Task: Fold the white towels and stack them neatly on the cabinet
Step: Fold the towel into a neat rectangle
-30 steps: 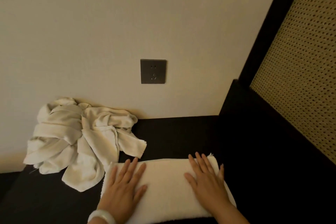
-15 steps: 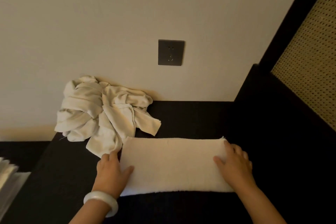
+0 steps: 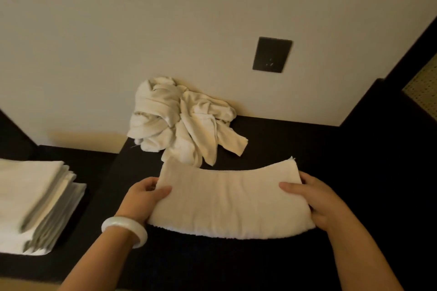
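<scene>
A folded white towel [image 3: 229, 201] is held just above the black cabinet top [image 3: 295, 142], its middle sagging. My left hand [image 3: 144, 198], with a white bangle on the wrist, grips the towel's left end, thumb on top. My right hand [image 3: 316, 198] grips the right end the same way. A crumpled heap of unfolded white towels [image 3: 182, 120] lies behind it against the wall. A stack of folded white towels [image 3: 35, 201] sits on a lower black surface at the far left.
A dark wall socket [image 3: 272, 54] sits on the beige wall above the cabinet. A black upright panel with a woven cane insert [image 3: 423, 87] borders the cabinet on the right. Bare black top lies to the right of the heap.
Both hands went from pressing flat on the towel to gripping its ends and lifting it. The view swung left, bringing the folded stack into sight.
</scene>
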The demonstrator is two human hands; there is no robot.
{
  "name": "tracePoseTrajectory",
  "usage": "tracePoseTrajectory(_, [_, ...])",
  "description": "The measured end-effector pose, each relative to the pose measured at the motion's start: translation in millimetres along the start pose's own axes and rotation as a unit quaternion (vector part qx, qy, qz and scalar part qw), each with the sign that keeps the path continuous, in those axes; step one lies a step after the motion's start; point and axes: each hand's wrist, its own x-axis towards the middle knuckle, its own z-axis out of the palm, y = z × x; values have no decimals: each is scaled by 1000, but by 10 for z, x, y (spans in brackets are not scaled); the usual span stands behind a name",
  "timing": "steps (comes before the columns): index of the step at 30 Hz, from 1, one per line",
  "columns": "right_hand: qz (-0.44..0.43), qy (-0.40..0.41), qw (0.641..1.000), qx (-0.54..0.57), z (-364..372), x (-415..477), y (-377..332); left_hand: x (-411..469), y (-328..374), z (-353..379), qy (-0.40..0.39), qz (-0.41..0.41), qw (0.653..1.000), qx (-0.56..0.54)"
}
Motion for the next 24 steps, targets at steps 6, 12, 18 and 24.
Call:
tracePoseTrajectory(6, [-21,-56,998,-4,1232,-510,-78,-334,-466,-1261,52,18,996,-65])
tracePoseTrajectory(12, [-43,-124,991,-8,2594,-941,60,-593,-1032,-2500,113,17,986,-123])
tracePoseTrajectory(18, [-43,-167,984,-50,3556,-1011,95,-620,-1518,-3373,171,-5,973,-152])
tracePoseTrajectory(24, [-47,-207,975,-68,4451,-668,-26,-371,-1670,-4061,214,-28,965,-151])
